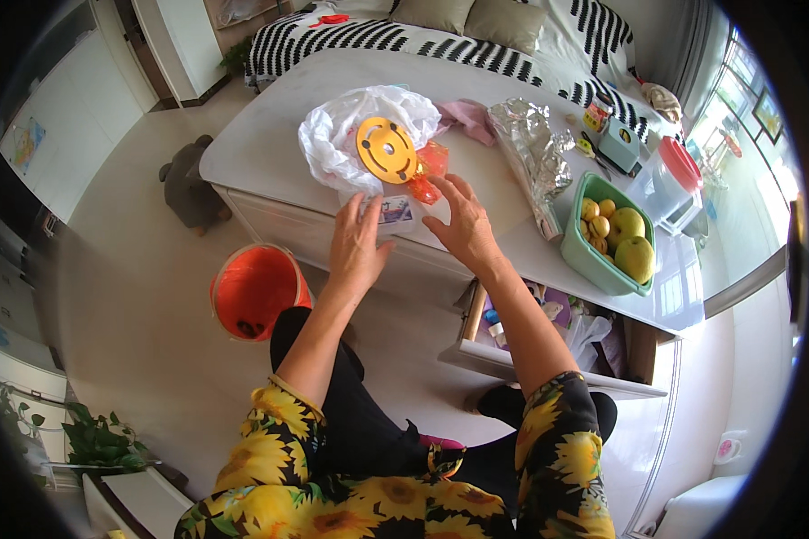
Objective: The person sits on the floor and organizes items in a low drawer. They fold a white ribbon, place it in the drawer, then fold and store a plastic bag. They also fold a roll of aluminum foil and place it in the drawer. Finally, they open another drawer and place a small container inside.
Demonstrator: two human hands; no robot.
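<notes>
My left hand (358,246) is at the table's front edge, its fingertips by a clear plastic box (398,217) with a printed label and by the lower edge of a crumpled white plastic bag (330,131). A round yellow disc (372,149) with curved slots and dark spots leans on the bag. Beside the disc lies shiny red-orange wrapping (433,160). My right hand (468,229) has its thumb and fingers spread right next to that wrapping, and nothing shows in its grasp. Whether the left fingertips touch the box is hard to see.
Crumpled foil (529,141) and a pink cloth (468,120) lie further right. A green basket (580,252) holds fruit beside a red-lidded plastic container (657,178). Below, a drawer (489,357) stands pulled out. A red bucket (249,283) is on the floor near my left leg.
</notes>
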